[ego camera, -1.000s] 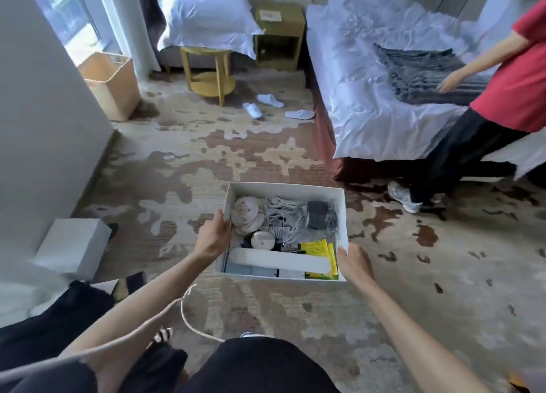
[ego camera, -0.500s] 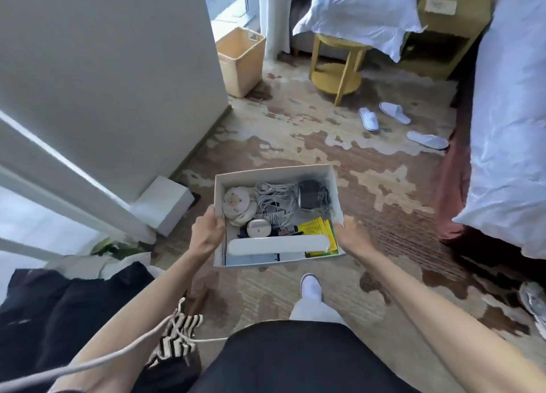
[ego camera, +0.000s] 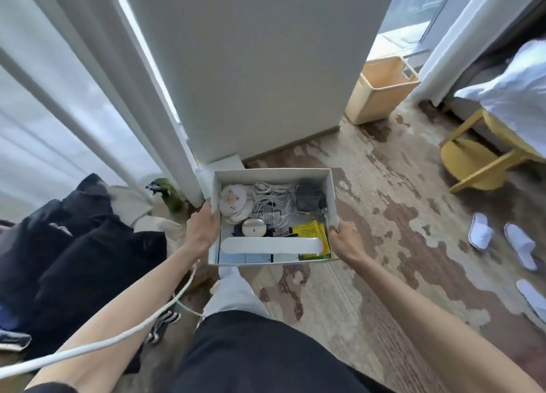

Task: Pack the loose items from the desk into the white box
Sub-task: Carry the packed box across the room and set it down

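Observation:
I carry the white box [ego camera: 271,173] in front of me above the carpet. My left hand [ego camera: 202,230] grips its left wall and my right hand [ego camera: 345,239] grips its right wall. Inside lie round white pads [ego camera: 235,202], a tangle of white cables [ego camera: 273,200], a dark grey pouch [ego camera: 308,197], a small cream earbud case [ego camera: 253,226], yellow packets [ego camera: 310,233], a long white bar [ego camera: 271,246] across the front and flat pale blue boxes [ego camera: 245,258] under it. No desk is in view.
A white wall pillar [ego camera: 251,67] stands straight ahead with a small white box [ego camera: 226,165] at its foot. Black bags [ego camera: 74,245] lie at left. A tan basket [ego camera: 381,91], a yellow stool [ego camera: 484,153] and white slippers [ego camera: 502,242] are at right. A white cord [ego camera: 118,336] hangs across my left arm.
My view has swung left: the bed and the person in red have left the frame, and the pillar and curtain now fill the top. Both hands keep the same grip on the box.

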Motion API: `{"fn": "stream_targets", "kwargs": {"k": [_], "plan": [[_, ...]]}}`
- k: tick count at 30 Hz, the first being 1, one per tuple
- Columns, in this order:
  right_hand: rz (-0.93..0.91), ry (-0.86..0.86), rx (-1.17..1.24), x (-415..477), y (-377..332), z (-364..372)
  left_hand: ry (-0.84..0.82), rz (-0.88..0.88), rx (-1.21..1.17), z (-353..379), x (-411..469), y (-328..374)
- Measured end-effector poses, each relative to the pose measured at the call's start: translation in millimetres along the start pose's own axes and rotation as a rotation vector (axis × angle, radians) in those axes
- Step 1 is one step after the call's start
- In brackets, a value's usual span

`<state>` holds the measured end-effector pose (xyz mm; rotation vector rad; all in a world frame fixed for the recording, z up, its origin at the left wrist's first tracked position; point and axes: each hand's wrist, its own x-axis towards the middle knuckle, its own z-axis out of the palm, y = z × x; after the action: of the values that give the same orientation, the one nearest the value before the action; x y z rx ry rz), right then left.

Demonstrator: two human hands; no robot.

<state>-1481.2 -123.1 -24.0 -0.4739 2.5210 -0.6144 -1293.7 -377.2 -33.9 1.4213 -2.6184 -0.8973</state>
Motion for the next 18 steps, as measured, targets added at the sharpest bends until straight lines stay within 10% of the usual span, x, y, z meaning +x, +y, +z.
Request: {"fn": "stream_targets", "kwargs": {"k": [18], "plan": [[0.03, -0.267, -0.084, 328.2, -197.9, 124.9, -0.115, -0.34, -0.095, -32.0, 314.1, -90.9]]}}
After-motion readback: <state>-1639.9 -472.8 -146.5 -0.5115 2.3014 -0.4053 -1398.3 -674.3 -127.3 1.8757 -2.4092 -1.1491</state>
